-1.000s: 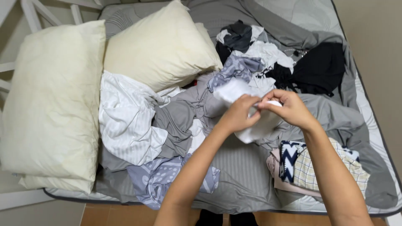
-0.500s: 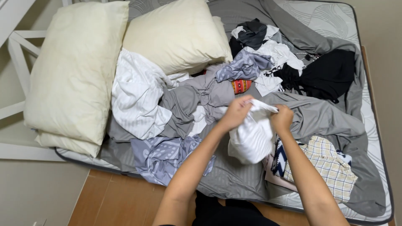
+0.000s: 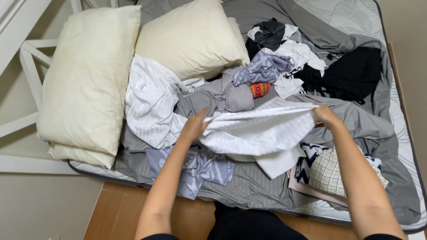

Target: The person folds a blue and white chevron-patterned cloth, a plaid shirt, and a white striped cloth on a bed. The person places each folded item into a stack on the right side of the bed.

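Soft, even indoor light falls from above, fairly bright, with no glare. Shadows are faint: a dim band lies under the pillows [image 3: 89, 84] and beneath the white cloth [image 3: 262, 131]. The picture is mostly sharp; the black garment [image 3: 351, 73] loses detail, and the bed [image 3: 400, 133] edges bend slightly near the corners.

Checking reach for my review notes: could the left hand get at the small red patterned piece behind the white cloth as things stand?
Probably not right away: the left hand is gripping the stretched white cloth, which spans between it and the red patterned piece.
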